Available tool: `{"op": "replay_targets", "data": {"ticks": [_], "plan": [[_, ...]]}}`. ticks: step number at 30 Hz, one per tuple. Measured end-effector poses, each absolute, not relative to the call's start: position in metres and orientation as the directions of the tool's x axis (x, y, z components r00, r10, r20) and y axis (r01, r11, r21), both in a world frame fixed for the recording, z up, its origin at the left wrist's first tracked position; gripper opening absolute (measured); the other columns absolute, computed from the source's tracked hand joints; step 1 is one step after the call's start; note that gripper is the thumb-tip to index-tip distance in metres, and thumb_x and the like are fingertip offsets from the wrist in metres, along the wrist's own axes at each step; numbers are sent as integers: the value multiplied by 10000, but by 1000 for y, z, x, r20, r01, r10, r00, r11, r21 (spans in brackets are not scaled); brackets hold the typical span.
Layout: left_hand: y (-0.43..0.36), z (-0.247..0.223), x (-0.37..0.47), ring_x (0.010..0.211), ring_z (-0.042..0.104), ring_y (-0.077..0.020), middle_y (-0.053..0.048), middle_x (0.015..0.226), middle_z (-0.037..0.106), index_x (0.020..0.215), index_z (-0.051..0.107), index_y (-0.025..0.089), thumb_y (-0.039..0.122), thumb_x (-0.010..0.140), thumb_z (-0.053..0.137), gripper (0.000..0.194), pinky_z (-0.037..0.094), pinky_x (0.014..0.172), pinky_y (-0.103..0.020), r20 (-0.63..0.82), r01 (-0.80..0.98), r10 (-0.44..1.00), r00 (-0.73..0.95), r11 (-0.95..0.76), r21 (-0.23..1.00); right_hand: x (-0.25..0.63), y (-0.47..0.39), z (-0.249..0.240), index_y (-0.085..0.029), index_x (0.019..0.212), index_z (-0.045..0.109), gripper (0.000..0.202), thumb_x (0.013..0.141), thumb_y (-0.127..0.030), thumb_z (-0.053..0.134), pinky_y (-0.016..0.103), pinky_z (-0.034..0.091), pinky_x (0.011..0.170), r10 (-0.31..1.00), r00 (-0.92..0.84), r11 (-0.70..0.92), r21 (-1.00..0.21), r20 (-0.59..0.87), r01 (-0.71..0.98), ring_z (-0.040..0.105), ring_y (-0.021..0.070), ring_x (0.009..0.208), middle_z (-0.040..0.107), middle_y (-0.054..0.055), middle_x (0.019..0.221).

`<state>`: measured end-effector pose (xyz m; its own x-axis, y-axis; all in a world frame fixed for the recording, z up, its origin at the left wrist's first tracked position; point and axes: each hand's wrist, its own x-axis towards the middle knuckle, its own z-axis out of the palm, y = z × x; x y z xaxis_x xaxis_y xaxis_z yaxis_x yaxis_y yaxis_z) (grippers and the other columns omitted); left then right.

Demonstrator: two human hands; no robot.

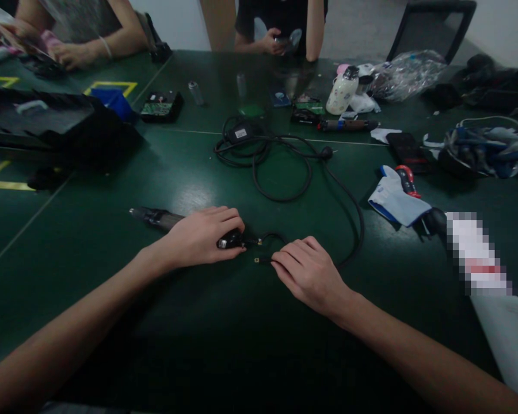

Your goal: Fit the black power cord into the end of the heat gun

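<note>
My left hand [207, 233] lies wrapped over the body of a dark electric screwdriver [157, 218] on the green table. The tool's metal tip points left. Its black rear end [230, 239] comes out past my thumb and fingers. A short thin black lead [274, 234] runs from near that end toward my right hand [309, 273]. My right fingers pinch a black cable connector [262, 261] with a small brass-coloured end. That connector points left, just apart from the tool's rear end. Beyond my hands a black power cable [282, 199] lies coiled around its adapter box [242, 133].
A wall plug [326, 152] lies by the coil. At the right are a work glove [397, 198], a white board-like piece [501, 328] and a basket of gloves [479, 152]. Another screwdriver [349, 125] lies farther back. A black bag [47, 126] is left. Two people sit opposite.
</note>
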<state>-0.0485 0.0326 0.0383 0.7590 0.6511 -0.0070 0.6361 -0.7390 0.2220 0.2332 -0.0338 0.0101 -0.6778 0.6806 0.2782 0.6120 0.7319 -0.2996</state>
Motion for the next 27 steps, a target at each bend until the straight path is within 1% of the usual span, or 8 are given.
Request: {"op": "replay_targets", "data": {"ticks": [4, 8, 14, 19, 23, 27], "plan": [[15, 31, -23, 960, 586, -236, -56, 1092, 620, 1083, 609, 210, 448, 920, 649, 290, 470, 839, -388, 76, 664, 678, 731, -733, 148, 234, -33, 10, -150, 1053, 686, 176, 1040, -204, 519, 383, 394, 801, 729, -629, 685, -299, 272, 665, 612, 207, 874, 709, 89, 1006], [2, 22, -4, 978, 577, -265, -76, 1106, 625, 1104, 620, 200, 407, 930, 628, 270, 458, 825, -418, 177, 730, 725, 666, -682, 45, 235, -33, 10, -157, 1027, 683, 158, 1030, -195, 529, 381, 391, 803, 769, -571, 639, -322, 287, 699, 619, 212, 877, 708, 86, 981], [0, 15, -5, 994, 589, -275, -95, 1146, 636, 1160, 627, 190, 418, 952, 597, 310, 452, 831, -421, 225, 711, 688, 690, -702, -31, 235, -32, 10, -171, 964, 656, 119, 1010, -207, 552, 382, 392, 819, 794, -536, 607, -372, 286, 702, 618, 209, 866, 699, 70, 939], [0, 13, -7, 995, 601, -267, -95, 1168, 635, 1187, 624, 187, 440, 972, 575, 335, 452, 832, -412, 236, 701, 673, 701, -712, -50, 236, -31, 10, -168, 924, 625, 103, 994, -198, 555, 373, 396, 813, 810, -519, 585, -414, 271, 697, 598, 191, 830, 675, 54, 908], [0, 14, -6, 968, 612, -253, -86, 1167, 648, 1189, 622, 188, 432, 989, 563, 321, 450, 835, -412, 228, 697, 671, 705, -716, -47, 237, -30, 10, -172, 975, 646, 108, 1008, -208, 550, 379, 400, 854, 781, -565, 621, -434, 267, 652, 603, 190, 856, 681, 56, 952], [-1, 15, -6, 987, 619, -251, -77, 1149, 667, 1194, 619, 185, 437, 1011, 545, 320, 448, 833, -409, 217, 685, 662, 718, -727, -47, 238, -30, 10, -173, 969, 670, 137, 1018, -247, 566, 392, 400, 888, 766, -583, 637, -442, 270, 632, 612, 197, 870, 686, 56, 937]]}}
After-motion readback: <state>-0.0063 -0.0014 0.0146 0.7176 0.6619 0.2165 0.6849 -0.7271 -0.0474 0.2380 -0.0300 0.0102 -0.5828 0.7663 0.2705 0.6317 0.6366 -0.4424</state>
